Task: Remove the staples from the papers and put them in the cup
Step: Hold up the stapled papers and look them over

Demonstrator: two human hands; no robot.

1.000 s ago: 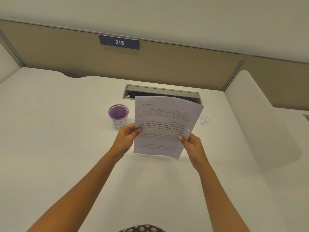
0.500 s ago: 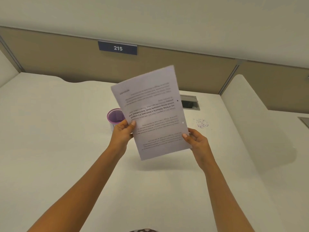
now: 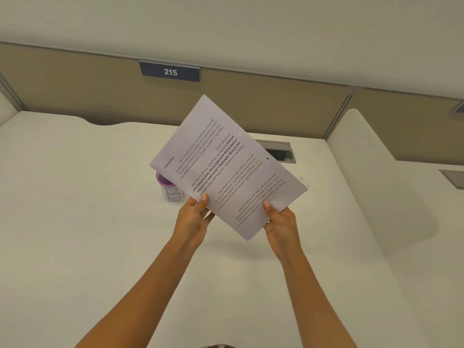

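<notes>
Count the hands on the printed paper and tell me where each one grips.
2. The left hand pinches the printed paper at its lower-left edge, near the cup; the right hand pinches its lower-right edge.

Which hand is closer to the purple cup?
Left. The left hand pinches the papers just beside the purple-rimmed cup; the right hand pinches their other edge, farther right.

Tilted papers (image 3: 227, 169) above purple-rimmed cup (image 3: 168, 190)

White papers (image 3: 227, 169) bear black print; white cup (image 3: 168, 190) has purple rim.
</notes>
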